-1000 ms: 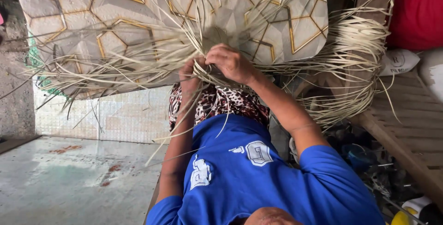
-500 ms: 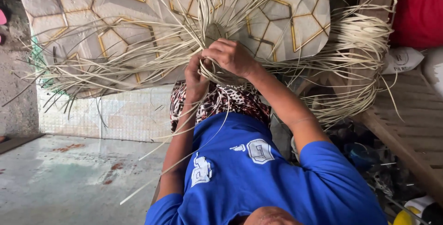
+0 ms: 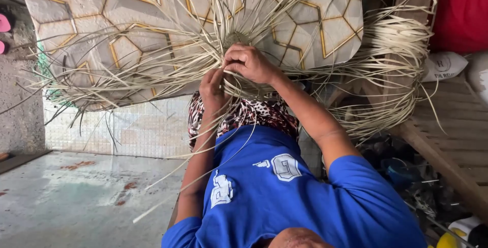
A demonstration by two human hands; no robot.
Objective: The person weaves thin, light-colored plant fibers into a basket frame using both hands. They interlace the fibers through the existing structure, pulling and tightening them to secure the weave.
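Head view: at frame centre the right hand [image 3: 250, 64] is clenched over the small round woven straw basket base [image 3: 239, 42], while the left hand [image 3: 213, 89] pinches pale straw strips [image 3: 152, 75] fanning outward. Behind lies a grey mat with gold hexagon lines [image 3: 91, 19]; at right, a coiled straw bundle [image 3: 401, 60].

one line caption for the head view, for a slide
Both hands weaving pale straw strips over a patterned mat.

Pale straw strips [image 3: 168, 70] are fanned outward from a woven centre [image 3: 236, 39], apparently small and round, laid on a patterned mat [image 3: 76, 19].
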